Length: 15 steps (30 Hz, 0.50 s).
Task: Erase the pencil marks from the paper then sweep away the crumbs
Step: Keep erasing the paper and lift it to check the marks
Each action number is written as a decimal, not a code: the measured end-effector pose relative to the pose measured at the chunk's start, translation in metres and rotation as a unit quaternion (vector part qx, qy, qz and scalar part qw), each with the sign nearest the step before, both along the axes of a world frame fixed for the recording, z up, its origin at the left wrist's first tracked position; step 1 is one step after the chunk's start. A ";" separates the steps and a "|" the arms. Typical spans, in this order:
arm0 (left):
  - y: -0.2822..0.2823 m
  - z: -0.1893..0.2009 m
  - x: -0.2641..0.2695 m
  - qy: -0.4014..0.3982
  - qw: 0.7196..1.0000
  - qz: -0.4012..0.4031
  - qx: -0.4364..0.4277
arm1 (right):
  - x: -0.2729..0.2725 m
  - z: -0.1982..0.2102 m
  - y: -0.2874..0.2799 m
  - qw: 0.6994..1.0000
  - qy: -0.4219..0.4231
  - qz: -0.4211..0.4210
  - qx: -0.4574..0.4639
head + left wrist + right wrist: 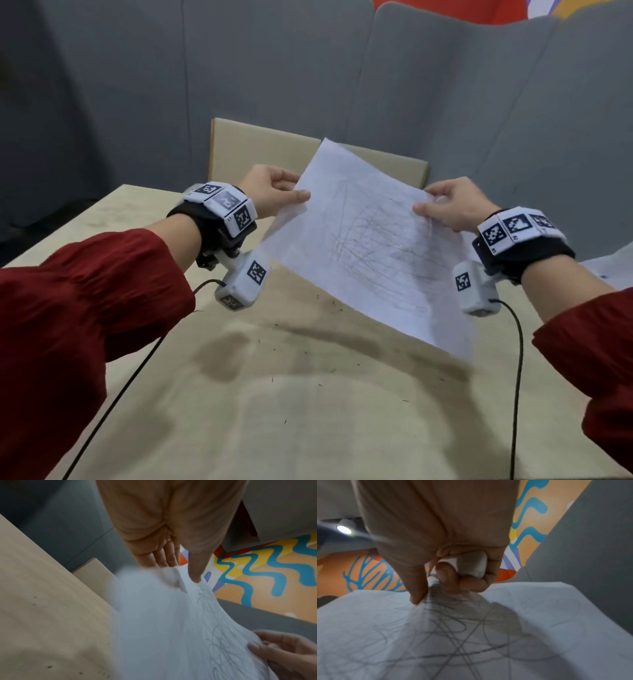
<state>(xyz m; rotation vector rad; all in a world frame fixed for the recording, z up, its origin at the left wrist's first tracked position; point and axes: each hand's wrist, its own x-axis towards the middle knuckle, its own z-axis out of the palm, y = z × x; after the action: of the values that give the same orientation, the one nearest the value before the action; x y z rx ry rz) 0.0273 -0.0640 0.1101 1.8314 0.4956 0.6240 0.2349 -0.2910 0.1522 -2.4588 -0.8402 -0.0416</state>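
Above the table (212, 394), the scribbled paper (363, 240) hangs tilted, its opposite edges pinched by left hand (270, 192) and right hand (455, 205) fingers.

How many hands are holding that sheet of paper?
2. The left hand pinches the paper at its left edge; the right hand pinches the right edge, with a white eraser tucked in its fingers.

Paper (363, 240): white, grey pencil scribbles; counter (308, 411) beneath paper: pale beige, dark crumbs (334, 303); sleeves (85, 291): dark red; panels (274, 68) behind paper: grey.
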 end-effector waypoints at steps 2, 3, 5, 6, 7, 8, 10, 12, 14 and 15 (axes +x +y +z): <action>-0.006 -0.005 0.004 0.033 0.999 -0.007 0.028 | -0.001 -0.009 0.004 1.000 0.003 0.002 -0.010; -0.009 -0.009 0.006 0.056 0.997 -0.012 0.052 | -0.003 -0.014 0.006 1.000 -0.002 0.002 -0.017; -0.015 -0.022 0.010 0.091 0.991 -0.018 0.100 | -0.007 -0.022 0.011 0.999 -0.026 0.003 -0.031; -0.017 -0.028 0.012 0.095 0.989 -0.020 0.116 | -0.008 -0.026 0.014 0.999 -0.038 0.002 -0.038; -0.019 -0.035 0.014 0.092 0.988 -0.023 0.126 | -0.010 -0.029 0.017 0.998 -0.047 0.001 -0.046; -0.022 -0.040 0.016 0.086 0.987 -0.027 0.130 | -0.013 -0.032 0.021 0.997 -0.048 -0.001 -0.053; -0.026 -0.049 0.019 0.083 0.988 -0.037 0.124 | -0.021 -0.039 0.029 0.998 -0.029 0.006 -0.064; -0.030 -0.059 0.022 0.098 0.987 -0.030 0.124 | -0.034 -0.048 0.037 0.996 0.017 0.032 -0.082; -0.033 -0.070 0.025 0.135 0.981 -0.025 0.136 | -0.044 -0.064 0.044 0.986 0.057 0.073 -0.140; -0.034 -0.076 0.027 0.156 0.978 -0.030 0.134 | -0.049 -0.072 0.046 0.977 0.072 0.095 -0.179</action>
<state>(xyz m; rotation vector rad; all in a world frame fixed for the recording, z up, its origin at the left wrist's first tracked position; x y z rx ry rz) 0.0543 -0.0976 0.0339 2.2082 0.5830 0.3753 0.1862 -0.2448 0.0800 -2.6548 -1.0932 0.3847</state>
